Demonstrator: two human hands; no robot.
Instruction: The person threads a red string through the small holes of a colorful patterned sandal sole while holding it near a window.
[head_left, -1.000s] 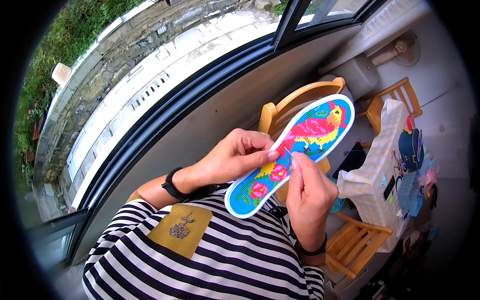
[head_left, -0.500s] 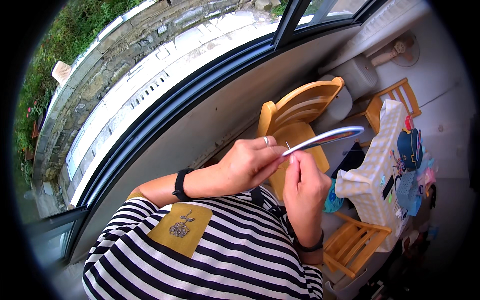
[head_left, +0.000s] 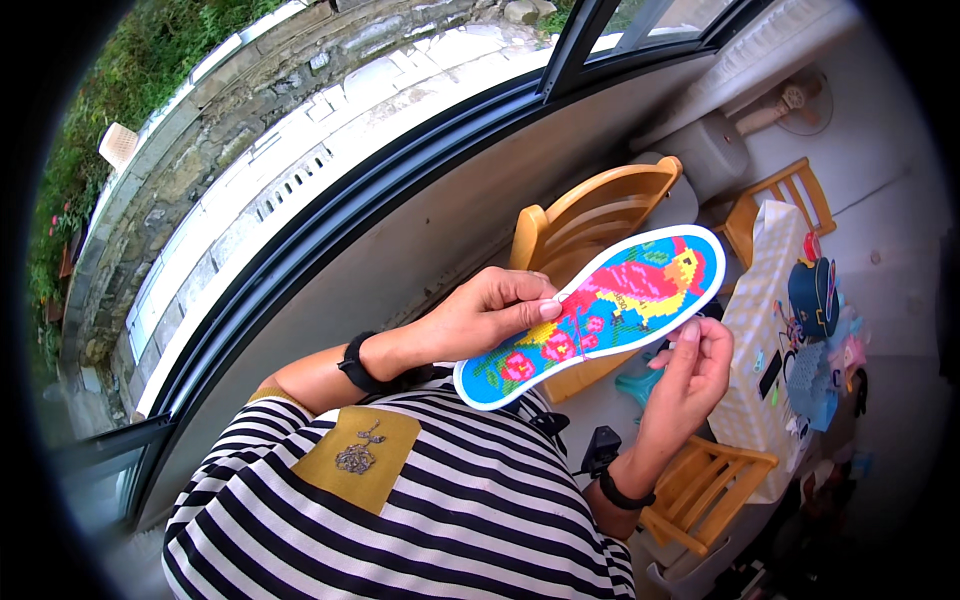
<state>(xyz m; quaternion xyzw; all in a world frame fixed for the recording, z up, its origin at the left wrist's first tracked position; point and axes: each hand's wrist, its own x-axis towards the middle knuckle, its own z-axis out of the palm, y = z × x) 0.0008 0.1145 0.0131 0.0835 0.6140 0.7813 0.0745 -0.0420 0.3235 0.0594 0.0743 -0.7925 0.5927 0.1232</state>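
Observation:
An embroidered insole (head_left: 640, 285) with a white border is tilted face-up before me. Its blue ground carries a pink-and-yellow bird and red flowers in cross-stitch. My left hand (head_left: 500, 315) grips its upper edge near the middle, thumb on the stitched face and fingers behind. A thin pinkish thread (head_left: 580, 335) crosses the face below that thumb; its other end cannot be traced. Just beyond the insole's lower right edge, my right hand (head_left: 690, 375) has thumb and fingers pinched together. Whatever lies between those fingertips is too small to make out.
Wooden chairs (head_left: 600, 210) stand ahead and at right (head_left: 705, 490). A table with a checked cloth (head_left: 745, 400) bears a dark blue pouch (head_left: 812, 297), a light blue basket (head_left: 812, 385) and small items. A window frame (head_left: 400, 170) runs along the left.
The insole has turned from edge-on to showing its stitched face. My right hand has moved off its edge, to the right and slightly down; my left hand still holds it.

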